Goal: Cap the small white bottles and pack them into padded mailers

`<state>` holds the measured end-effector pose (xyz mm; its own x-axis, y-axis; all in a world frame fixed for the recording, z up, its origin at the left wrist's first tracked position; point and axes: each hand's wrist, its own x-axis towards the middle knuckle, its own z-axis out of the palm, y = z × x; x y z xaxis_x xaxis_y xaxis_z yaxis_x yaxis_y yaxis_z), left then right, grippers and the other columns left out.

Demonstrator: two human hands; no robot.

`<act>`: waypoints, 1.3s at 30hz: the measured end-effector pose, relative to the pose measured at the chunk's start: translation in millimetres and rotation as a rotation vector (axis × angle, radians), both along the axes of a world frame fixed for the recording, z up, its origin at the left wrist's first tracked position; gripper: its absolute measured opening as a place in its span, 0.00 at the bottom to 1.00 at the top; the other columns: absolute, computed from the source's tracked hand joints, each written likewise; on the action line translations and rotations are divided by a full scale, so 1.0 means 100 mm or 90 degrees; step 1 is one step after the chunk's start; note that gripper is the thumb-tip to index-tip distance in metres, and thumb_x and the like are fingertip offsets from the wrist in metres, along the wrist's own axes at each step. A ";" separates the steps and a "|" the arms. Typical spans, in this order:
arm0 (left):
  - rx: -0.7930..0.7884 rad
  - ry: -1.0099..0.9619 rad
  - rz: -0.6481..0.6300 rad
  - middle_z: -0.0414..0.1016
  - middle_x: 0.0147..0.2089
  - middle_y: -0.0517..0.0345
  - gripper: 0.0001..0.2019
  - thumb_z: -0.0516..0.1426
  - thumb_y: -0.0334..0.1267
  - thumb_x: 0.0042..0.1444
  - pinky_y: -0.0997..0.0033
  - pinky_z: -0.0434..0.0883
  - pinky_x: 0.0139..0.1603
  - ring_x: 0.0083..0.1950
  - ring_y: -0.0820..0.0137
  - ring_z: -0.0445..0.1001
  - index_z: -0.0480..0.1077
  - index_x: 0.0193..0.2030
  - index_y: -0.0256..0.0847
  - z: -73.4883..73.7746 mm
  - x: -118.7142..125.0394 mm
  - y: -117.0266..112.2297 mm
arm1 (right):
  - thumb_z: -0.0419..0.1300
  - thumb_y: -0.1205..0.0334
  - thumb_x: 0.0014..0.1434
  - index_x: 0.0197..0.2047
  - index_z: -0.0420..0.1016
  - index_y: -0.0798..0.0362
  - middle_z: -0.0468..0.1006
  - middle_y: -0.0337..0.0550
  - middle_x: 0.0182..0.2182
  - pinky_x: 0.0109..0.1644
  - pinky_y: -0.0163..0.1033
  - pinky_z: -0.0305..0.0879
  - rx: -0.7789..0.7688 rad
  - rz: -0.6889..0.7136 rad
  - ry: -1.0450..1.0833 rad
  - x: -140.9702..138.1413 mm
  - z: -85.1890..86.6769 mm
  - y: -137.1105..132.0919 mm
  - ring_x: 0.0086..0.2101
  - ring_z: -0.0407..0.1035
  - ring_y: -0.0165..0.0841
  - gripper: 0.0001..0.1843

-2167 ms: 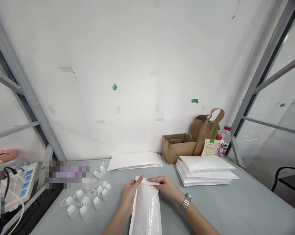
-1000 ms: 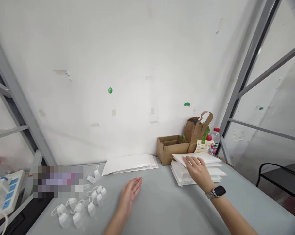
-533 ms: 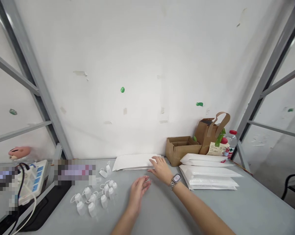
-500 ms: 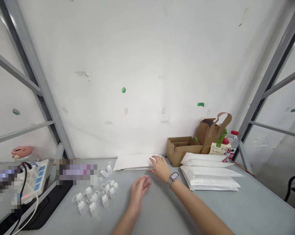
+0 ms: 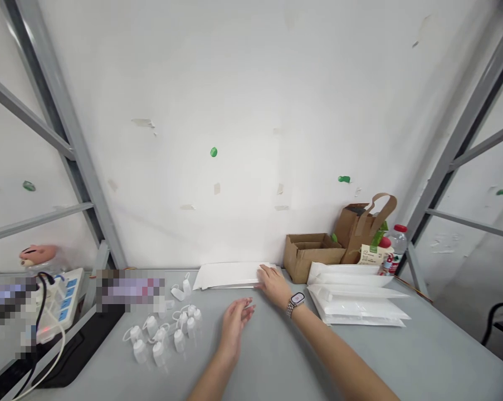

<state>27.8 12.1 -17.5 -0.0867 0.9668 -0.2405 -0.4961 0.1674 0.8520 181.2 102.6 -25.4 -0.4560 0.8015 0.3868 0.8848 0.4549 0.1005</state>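
A flat stack of white sheets lies at the back of the grey table against the wall. My right hand, with a watch on its wrist, is closed over the stack's right end, its fingers on top and the thumb at the front edge. Lower and to the left, my left hand is held above the table, fingers loosely bent and apart, with nothing in it. Several small white capped bottles with loop straps stand left of it. Two more bottles are near the stack's left end.
At right lie white padded packets in a pile. Behind them are an open cardboard box, a brown paper bag and a red-capped bottle. A power strip with cables and a black mat are at left.
My right hand has come down onto the right end of the white sheets, its fingers closing there. My left hand has barely moved. The camera view shifted slightly.
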 end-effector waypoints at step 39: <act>-0.051 -0.004 -0.067 0.75 0.50 0.48 0.22 0.67 0.40 0.40 0.61 0.66 0.58 0.53 0.60 0.71 0.72 0.43 0.38 0.16 0.01 -0.08 | 0.56 0.74 0.51 0.48 0.69 0.59 0.75 0.53 0.40 0.43 0.42 0.60 0.097 -0.285 -0.182 2.07 0.68 -0.72 0.41 0.67 0.41 0.19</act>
